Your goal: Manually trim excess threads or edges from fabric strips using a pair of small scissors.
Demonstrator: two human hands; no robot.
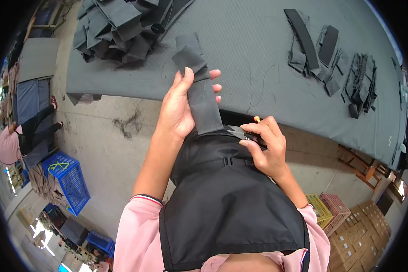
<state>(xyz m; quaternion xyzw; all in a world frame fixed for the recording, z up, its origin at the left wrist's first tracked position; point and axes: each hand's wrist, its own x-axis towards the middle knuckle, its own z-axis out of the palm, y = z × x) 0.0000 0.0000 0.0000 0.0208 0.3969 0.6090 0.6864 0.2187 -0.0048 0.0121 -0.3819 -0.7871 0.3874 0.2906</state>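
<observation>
My left hand (180, 105) grips a dark grey fabric strip (205, 111), thumb on top and fingertips showing past its right edge. The strip's upper part lies folded toward the table, and its lower end hangs before my black apron (233, 204). In my right hand (269, 147) is a small pair of thread snips (238, 132), pale blades pointing left, close to the strip's lower right corner. Whether the blades touch the cloth I cannot tell. An orange tip (257, 119) shows above my right fingers.
A grey-covered table (258, 54) spans the front. A heap of grey fabric pieces (118, 31) lies at its far left, with smaller strip bundles (308, 45) at the right. Blue crate (70, 181) and a person (11, 145) are at left; cartons (360, 235) stand lower right.
</observation>
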